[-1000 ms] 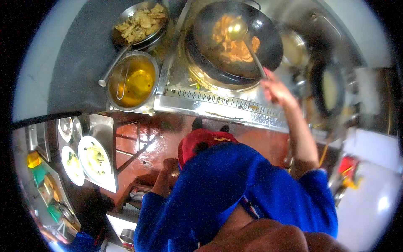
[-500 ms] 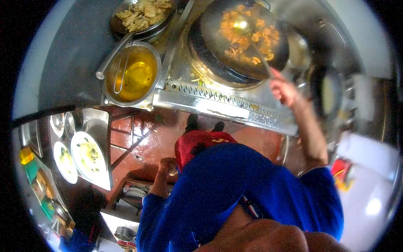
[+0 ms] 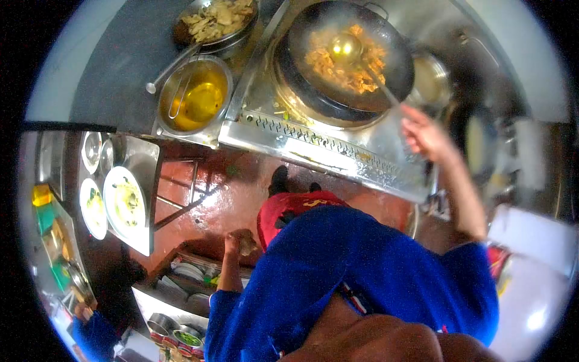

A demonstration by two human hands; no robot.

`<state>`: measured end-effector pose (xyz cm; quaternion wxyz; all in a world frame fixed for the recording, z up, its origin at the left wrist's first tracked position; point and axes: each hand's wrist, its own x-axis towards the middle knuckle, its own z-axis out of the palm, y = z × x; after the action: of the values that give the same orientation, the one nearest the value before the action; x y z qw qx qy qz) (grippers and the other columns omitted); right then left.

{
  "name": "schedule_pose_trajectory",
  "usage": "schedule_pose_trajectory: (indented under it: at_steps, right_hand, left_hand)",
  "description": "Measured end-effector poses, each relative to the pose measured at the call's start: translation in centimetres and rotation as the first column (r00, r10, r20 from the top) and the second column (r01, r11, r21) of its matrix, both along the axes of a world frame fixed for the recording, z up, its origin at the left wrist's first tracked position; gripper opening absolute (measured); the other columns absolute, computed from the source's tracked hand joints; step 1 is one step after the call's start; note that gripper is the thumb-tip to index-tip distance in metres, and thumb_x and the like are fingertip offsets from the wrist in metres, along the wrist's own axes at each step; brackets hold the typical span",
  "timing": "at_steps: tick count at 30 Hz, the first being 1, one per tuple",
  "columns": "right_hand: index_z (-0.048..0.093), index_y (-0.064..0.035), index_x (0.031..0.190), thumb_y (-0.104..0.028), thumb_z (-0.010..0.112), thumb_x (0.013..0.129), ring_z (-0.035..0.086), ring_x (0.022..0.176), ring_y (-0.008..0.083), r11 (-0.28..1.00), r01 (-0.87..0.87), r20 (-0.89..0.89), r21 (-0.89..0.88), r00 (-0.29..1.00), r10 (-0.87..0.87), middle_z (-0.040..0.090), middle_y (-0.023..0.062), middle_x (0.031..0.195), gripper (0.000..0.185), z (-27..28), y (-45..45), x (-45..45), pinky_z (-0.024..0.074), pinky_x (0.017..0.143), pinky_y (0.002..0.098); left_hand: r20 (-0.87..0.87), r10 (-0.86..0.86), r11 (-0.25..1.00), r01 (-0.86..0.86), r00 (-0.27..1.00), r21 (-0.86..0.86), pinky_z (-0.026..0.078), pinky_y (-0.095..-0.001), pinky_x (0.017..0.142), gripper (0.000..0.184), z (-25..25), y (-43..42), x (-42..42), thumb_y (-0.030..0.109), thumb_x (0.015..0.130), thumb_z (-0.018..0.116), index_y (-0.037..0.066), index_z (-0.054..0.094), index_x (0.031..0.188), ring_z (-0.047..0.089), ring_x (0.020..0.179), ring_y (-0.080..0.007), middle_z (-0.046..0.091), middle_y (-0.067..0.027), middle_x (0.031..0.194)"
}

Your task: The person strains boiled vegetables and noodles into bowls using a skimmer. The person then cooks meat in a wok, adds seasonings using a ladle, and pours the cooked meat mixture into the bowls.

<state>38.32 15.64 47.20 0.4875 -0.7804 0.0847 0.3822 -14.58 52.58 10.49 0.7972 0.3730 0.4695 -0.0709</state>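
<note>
Right hand (image 3: 424, 134) blurred; left hand (image 3: 240, 242), grip unclear; food pan (image 3: 180, 35) top-cropped.

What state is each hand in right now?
Left hand: lowered at the person's side; too unclear to tell whether it's open or holding something.
Right hand: closed, holding the ladle by its handle.

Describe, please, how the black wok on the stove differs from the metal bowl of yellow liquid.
The wok is dark and looks wider; the metal bowl is silvery and smaller. The wok holds orange-brown food pieces, whereas the bowl holds yellow liquid. The right hand holds a ladle reaching over the wok; neither hand is at the bowl. Both are round and open-topped.
</note>
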Motion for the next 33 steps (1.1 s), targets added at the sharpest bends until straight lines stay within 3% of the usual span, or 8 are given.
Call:
schedule_pose_trajectory:
  at_steps: [4, 10, 12, 15, 19, 28, 30, 33]
  right_hand:
    - [0.023, -0.0162, 0.15, -0.02, 0.051, 0.097, 0.04, 0.045, 0.0064, 0.971, -0.215, 0.077, -0.102, 0.972, 0.223, 0.044, -0.0023, 0.069, 0.06, 4.7, -6.2, -0.6, 0.0343, 0.036, 0.0217]
    - [0.027, -0.0182, 0.149, -0.022, 0.054, 0.094, 0.043, 0.046, 0.0049, 0.986, -0.148, 0.137, -0.072, 0.978, 0.157, 0.051, -0.0042, 0.066, 0.061, -3.6, -5.1, 4.4, 0.0339, 0.037, 0.0205]
    - [0.027, -0.0127, 0.147, -0.016, 0.05, 0.093, 0.05, 0.043, 0.0188, 0.977, -0.171, 0.301, -0.13, 0.932, 0.204, 0.057, 0.0078, 0.071, 0.058, -5.3, -3.2, 6.9, 0.0435, 0.041, 0.0337]
    - [0.023, -0.0106, 0.148, -0.013, 0.048, 0.091, 0.059, 0.055, 0.0379, 0.779, -0.07, 0.724, -0.623, 0.324, 0.609, 0.062, 0.0195, 0.071, 0.063, -11.3, -5.3, 9.4, 0.049, 0.055, 0.048]
    - [0.02, -0.0148, 0.149, -0.009, 0.047, 0.087, 0.062, 0.081, 0.0439, 0.583, -0.304, 0.29, -0.754, 0.642, 0.71, 0.06, 0.0323, 0.097, 0.068, -6.8, -4.0, 3.1, 0.0489, 0.073, 0.0506]
    - [0.051, -0.0232, 0.134, -0.001, 0.052, 0.076, 0.065, 0.097, 0.0337, 0.57, -0.412, 0.434, -0.711, 0.38, 0.817, 0.064, 0.0179, 0.111, 0.062, 9.4, -13.0, 1.9, 0.0498, 0.088, 0.0394]
    - [0.05, -0.0234, 0.134, -0.001, 0.05, 0.076, 0.065, 0.096, 0.0343, 0.375, -0.364, 0.334, -0.853, 0.172, 0.927, 0.064, 0.017, 0.111, 0.063, 8.4, -10.9, 2.4, 0.05, 0.087, 0.0396]
    - [0.043, -0.0235, 0.14, 0.002, 0.047, 0.077, 0.064, 0.087, 0.0394, 0.43, -0.233, 0.345, -0.872, 0.33, 0.879, 0.065, 0.0232, 0.099, 0.068, 0.8, -7.2, 4.8, 0.0501, 0.077, 0.0488]
  left_hand:
    - [0.219, -0.014, 1.0, 0.015, 0.976, -0.001, 0.052, -0.0362, 0.05, 0.027, 5.1, -6.7, 0.1, 0.026, 0.083, 0.059, 0.001, 0.067, 0.083, 0.063, 0.059, -0.0227, 0.066, -0.0102, 0.075]
    - [-0.245, -0.332, 0.867, 0.397, 0.911, 0.3, 0.054, -0.0362, 0.054, 0.022, 0.0, -12.8, -3.3, 0.022, 0.087, 0.051, 0.007, 0.064, 0.097, 0.061, 0.058, -0.0202, 0.065, -0.005, 0.075]
    - [-0.009, -0.207, 0.909, 0.196, 0.978, 0.368, 0.053, -0.0355, 0.054, 0.022, -2.2, -15.2, -5.0, 0.021, 0.087, 0.051, 0.007, 0.064, 0.098, 0.061, 0.06, -0.0196, 0.065, -0.0044, 0.076]
    - [-0.13, -0.085, 0.952, 0.119, 0.988, 0.281, 0.05, -0.0341, 0.055, 0.021, 3.1, -15.6, -3.0, 0.021, 0.087, 0.051, 0.007, 0.065, 0.092, 0.061, 0.064, -0.0191, 0.064, -0.0034, 0.077]
    - [-0.102, -0.128, 0.922, 0.156, 0.987, 0.355, 0.049, -0.0332, 0.054, 0.026, 7.1, -15.4, -2.2, 0.022, 0.085, 0.05, 0.005, 0.067, 0.078, 0.061, 0.063, -0.0181, 0.065, -0.0045, 0.073]
    - [-0.046, -0.033, 0.965, 0.044, 0.998, 0.259, 0.05, -0.0334, 0.058, 0.023, 3.6, -13.3, -7.1, 0.024, 0.084, 0.056, 0.004, 0.067, 0.084, 0.062, 0.066, -0.0194, 0.066, -0.0069, 0.077]
    - [-0.041, -0.029, 0.964, 0.039, 0.999, 0.262, 0.051, -0.0337, 0.058, 0.022, 3.3, -13.1, -7.4, 0.024, 0.082, 0.059, 0.004, 0.067, 0.085, 0.062, 0.065, -0.0198, 0.066, -0.0069, 0.077]
    - [-0.137, -0.026, 0.977, 0.055, 0.99, 0.208, 0.051, -0.034, 0.056, 0.021, 4.9, -12.4, -5.3, 0.024, 0.081, 0.061, 0.005, 0.068, 0.084, 0.063, 0.064, -0.0203, 0.066, -0.007, 0.077]
